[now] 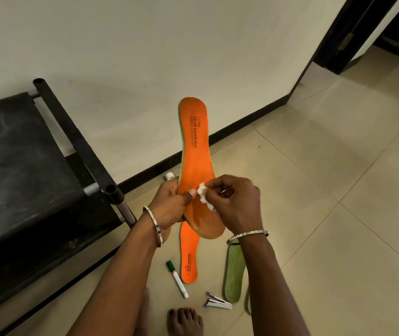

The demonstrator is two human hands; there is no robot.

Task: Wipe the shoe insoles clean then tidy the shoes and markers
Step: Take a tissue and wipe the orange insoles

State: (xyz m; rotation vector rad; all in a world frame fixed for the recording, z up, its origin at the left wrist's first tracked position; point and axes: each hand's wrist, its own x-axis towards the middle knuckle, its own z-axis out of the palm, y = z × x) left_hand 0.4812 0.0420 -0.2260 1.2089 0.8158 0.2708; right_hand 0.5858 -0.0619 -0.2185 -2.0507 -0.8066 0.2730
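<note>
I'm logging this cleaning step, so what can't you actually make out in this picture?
Head view:
1. White-capped item: body hidden behind the left hand.
2. Floor insole: toe end covered by the held insole.
3. White wad: partly enclosed by the right hand, material unclear.
4. Green insole: upper end behind that hand's wrist.
5. Shoes: none in frame.

dim warm indoor light, soft shadows on wall (145, 57), wide-angle bending at edges, mild softness

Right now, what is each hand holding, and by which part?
Left hand grips the orange insole by its left edge; right hand pinches a white wad against it.
</note>
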